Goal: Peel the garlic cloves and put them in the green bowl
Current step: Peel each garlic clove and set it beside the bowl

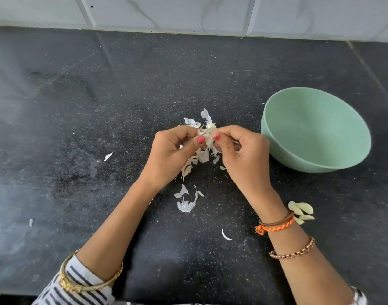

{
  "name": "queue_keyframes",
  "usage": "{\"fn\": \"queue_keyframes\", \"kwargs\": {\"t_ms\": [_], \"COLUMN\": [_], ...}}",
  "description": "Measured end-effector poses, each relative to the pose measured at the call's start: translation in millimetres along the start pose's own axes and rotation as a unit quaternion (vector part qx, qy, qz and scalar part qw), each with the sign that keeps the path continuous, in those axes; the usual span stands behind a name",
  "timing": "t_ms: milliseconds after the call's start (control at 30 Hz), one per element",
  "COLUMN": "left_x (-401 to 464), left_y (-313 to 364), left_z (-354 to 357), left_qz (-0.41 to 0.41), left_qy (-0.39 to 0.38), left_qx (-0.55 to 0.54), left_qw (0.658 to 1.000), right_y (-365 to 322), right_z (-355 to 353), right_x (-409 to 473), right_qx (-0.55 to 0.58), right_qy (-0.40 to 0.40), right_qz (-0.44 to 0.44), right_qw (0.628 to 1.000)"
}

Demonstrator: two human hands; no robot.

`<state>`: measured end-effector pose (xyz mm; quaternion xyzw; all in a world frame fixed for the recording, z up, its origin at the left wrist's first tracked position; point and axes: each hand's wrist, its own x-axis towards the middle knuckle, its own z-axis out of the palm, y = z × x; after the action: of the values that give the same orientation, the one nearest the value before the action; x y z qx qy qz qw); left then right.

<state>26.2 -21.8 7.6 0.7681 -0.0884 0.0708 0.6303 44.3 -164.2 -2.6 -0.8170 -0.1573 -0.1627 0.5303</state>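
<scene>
Above the middle of the black counter, my left hand (173, 150) and my right hand (241, 153) pinch one garlic clove (209, 137) between their fingertips, with loose papery skin sticking out of it. The green bowl (316, 133) stands just right of my right hand, tilted toward me, and its visible inside holds nothing. Several peeled cloves (302, 211) lie on the counter beside my right wrist.
Torn white garlic skins (186, 201) are scattered on the black stone counter (78, 128) under and below my hands, with single flakes at the left and near the front. A white tiled wall (188, 12) runs along the back edge.
</scene>
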Motion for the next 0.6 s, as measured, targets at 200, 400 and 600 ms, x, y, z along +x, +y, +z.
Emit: {"fn": "queue_keyframes", "kwargs": {"t_ms": [200, 400, 600], "left_x": [0.0, -1.4, -1.8], "left_y": [-3.4, -1.4, -4.6], "left_z": [0.3, 0.5, 1.7], "left_qz": [-0.018, -0.017, -0.012], "left_qy": [-0.004, -0.014, 0.013], "left_qx": [-0.004, -0.034, -0.008], "left_qw": [1.000, 0.999, 1.000], "right_y": [-1.5, -2.9, -3.0], "right_z": [-1.0, 0.0, 0.4], "right_x": [1.2, 0.8, -0.2], "right_qx": [0.009, 0.030, -0.021], "right_qy": [-0.026, 0.003, 0.023], "right_qz": [0.013, 0.037, -0.009], "right_qw": [1.000, 0.999, 0.999]}}
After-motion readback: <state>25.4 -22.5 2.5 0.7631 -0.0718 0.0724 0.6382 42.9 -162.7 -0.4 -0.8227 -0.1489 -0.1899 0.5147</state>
